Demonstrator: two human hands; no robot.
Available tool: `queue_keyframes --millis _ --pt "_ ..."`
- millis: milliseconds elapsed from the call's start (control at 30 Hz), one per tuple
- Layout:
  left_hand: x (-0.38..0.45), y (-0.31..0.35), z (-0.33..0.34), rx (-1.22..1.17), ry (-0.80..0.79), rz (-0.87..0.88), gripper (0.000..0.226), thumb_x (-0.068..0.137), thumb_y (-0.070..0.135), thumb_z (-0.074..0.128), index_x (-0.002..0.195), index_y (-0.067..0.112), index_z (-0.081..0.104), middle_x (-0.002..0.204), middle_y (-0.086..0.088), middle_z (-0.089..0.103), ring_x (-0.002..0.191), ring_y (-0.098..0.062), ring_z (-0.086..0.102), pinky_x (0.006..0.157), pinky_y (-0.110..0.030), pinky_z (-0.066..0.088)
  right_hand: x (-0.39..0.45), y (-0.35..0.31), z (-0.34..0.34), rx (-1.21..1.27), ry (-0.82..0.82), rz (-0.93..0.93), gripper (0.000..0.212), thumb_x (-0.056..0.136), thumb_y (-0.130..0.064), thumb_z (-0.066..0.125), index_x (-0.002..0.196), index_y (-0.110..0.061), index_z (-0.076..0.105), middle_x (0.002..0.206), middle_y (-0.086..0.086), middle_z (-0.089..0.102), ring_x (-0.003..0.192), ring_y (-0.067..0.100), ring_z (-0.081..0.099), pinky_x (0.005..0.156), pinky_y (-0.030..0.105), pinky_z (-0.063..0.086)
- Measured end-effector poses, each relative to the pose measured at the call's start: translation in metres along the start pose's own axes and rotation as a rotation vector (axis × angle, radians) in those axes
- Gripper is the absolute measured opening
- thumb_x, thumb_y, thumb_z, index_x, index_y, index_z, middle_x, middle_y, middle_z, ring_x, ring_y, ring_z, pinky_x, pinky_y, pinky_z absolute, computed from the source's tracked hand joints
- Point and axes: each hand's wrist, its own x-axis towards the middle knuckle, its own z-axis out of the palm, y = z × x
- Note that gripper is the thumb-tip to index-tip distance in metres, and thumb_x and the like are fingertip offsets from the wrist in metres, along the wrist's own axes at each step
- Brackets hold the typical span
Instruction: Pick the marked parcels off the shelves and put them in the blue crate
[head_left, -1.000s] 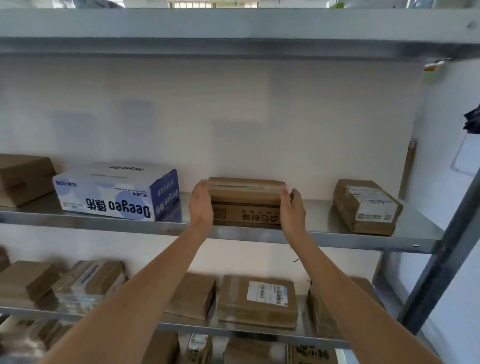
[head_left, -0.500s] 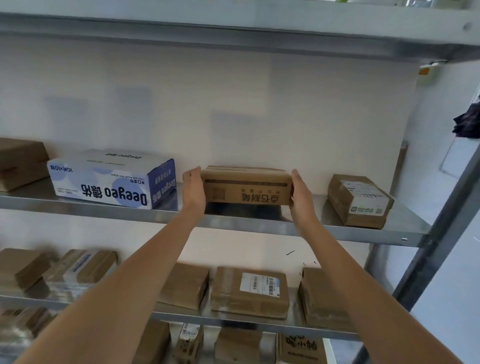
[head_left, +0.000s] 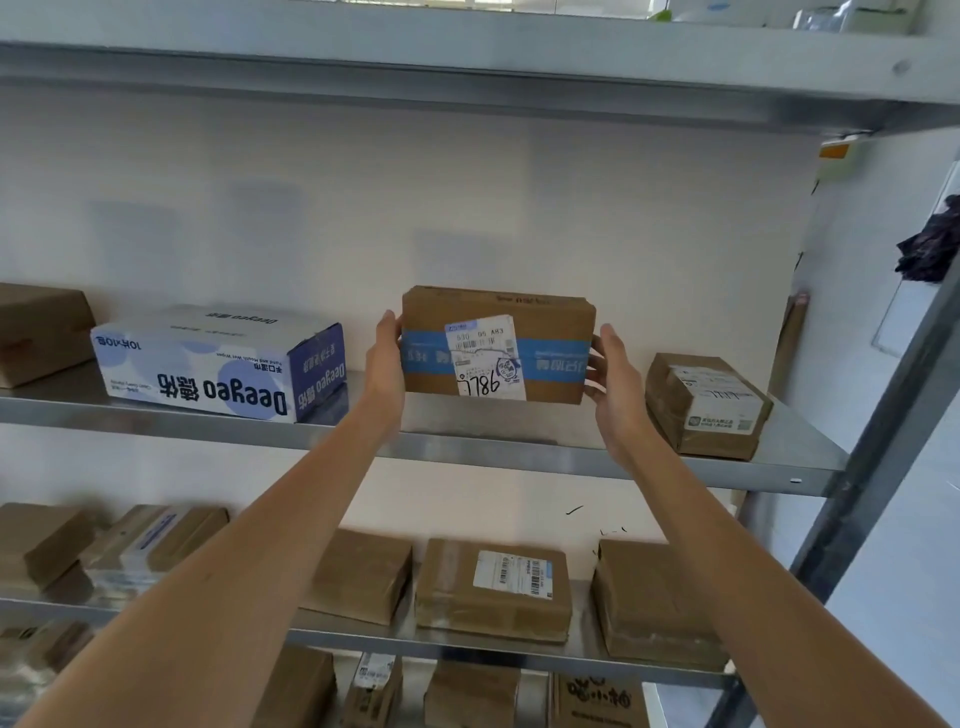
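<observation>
Between my left hand (head_left: 385, 358) and right hand (head_left: 613, 382), fingers clasping its ends, the taped parcel (head_left: 497, 344) hangs above the shelf (head_left: 467, 447), a white-and-blue box (head_left: 218, 361) left, a labelled parcel (head_left: 707, 405) right.

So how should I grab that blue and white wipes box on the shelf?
Take the long blue and white cardboard wipes box by its two short ends, one of your hands on each, coming from the front. It lies flat and wide along the metal shelf, with free space at both ends.

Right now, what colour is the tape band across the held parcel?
Blue, with white print, running under the white label on the brown parcel. Head view shows it.
</observation>
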Motion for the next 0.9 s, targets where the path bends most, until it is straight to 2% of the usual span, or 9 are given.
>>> queue_keyframes --millis 67,133,200,267,333,433,500,667,900 --pt "0.001 -0.002 0.002 -0.021 0.032 -0.018 0.026 0.095 0.056 0.043 0.105 0.033 0.049 0.082 0.018 0.056 0.075 -0.003 0.058 0.081 -0.032 0.048 0.001 0.0 -0.001 -0.019 0.013 -0.007 0.029 0.101 -0.049 0.041 0.109 -0.032 0.062 0.105 -0.003 0.068 0.103 0.014 0.062 0.094 0.033 0.048" --pt "0.004 -0.004 0.002 -0.029 0.031 -0.019 0.028 0.094 0.056 0.045 0.099 0.03 0.051 0.081 0.015 0.058 0.076 -0.005 0.06 0.086 -0.035 0.049 0.002 0.001 -0.003 -0.036 0.014 -0.031 0.017 0.101 -0.039 0.047 0.101 -0.034 0.063 0.101 -0.006 0.069 0.1 0.013 0.063 0.088 0.029 0.051" --pt "0.006 -0.005 0.001 -0.006 -0.007 -0.003 0.026 0.096 0.053 0.044 0.089 0.032 0.057 0.075 0.013 0.065 0.075 -0.007 0.064 0.088 -0.035 0.052 0.002 0.001 -0.005 -0.039 0.017 -0.057 0.015 0.099 -0.035 0.051 0.099 -0.032 0.066 0.1 -0.006 0.072 0.095 0.009 0.067 0.084 0.024 0.053" --pt "0.006 -0.004 0.001 0.006 -0.054 0.031 0.029 0.098 0.05 0.041 0.101 0.03 0.062 0.08 0.01 0.069 0.079 -0.01 0.066 0.091 -0.036 0.054 0.001 0.0 -0.004 -0.007 0.039 -0.046 0.016 0.099 -0.037 0.052 0.098 -0.031 0.067 0.097 -0.006 0.073 0.085 0.002 0.069 0.078 0.02 0.053" --pt "0.004 -0.002 0.002 0.0 -0.043 0.036 0.037 0.098 0.051 0.041 0.114 0.024 0.061 0.087 0.006 0.068 0.081 -0.011 0.066 0.087 -0.034 0.054 -0.001 -0.002 0.001 0.061 0.07 0.001 0.019 0.099 -0.04 0.051 0.095 -0.031 0.067 0.09 -0.009 0.073 0.079 0.001 0.068 0.075 0.022 0.053" --pt "0.002 0.001 -0.001 0.033 0.001 0.009 0.035 0.097 0.056 0.037 0.091 0.032 0.062 0.077 0.006 0.066 0.071 -0.008 0.063 0.069 -0.027 0.051 -0.003 -0.003 0.006 0.138 0.058 0.051 0.023 0.099 -0.04 0.049 0.094 -0.028 0.068 0.083 -0.008 0.072 0.081 0.007 0.064 0.078 0.03 0.054" --pt "0.001 0.003 -0.005 0.101 -0.019 -0.033 0.044 0.096 0.062 0.029 0.087 0.032 0.06 0.077 0.004 0.065 0.074 -0.011 0.06 0.065 -0.029 0.048 -0.003 -0.007 0.007 0.158 0.029 0.088 0.025 0.099 -0.039 0.05 0.099 -0.02 0.067 0.086 0.0 0.067 0.082 0.013 0.061 0.074 0.031 0.054" --pt "0.004 0.003 -0.01 0.222 -0.04 -0.094 0.046 0.095 0.066 0.024 0.1 0.029 0.052 0.083 0.006 0.056 0.075 -0.011 0.051 0.08 -0.037 0.047 -0.004 -0.017 0.009 0.061 0.032 0.216 0.03 0.098 -0.04 0.049 0.093 -0.012 0.059 0.077 0.004 0.055 0.074 0.017 0.053 0.063 0.027 0.045" --pt "0.012 -0.003 -0.016 0.356 -0.07 0.01 0.039 0.101 0.048 0.029 0.108 0.024 0.059 0.088 0.002 0.064 0.081 -0.012 0.058 0.079 -0.032 0.043 -0.007 -0.014 0.005 0.083 0.029 0.171 0.022 0.098 -0.029 0.045 0.096 -0.018 0.065 0.081 0.001 0.063 0.079 0.016 0.058 0.062 0.028 0.051"
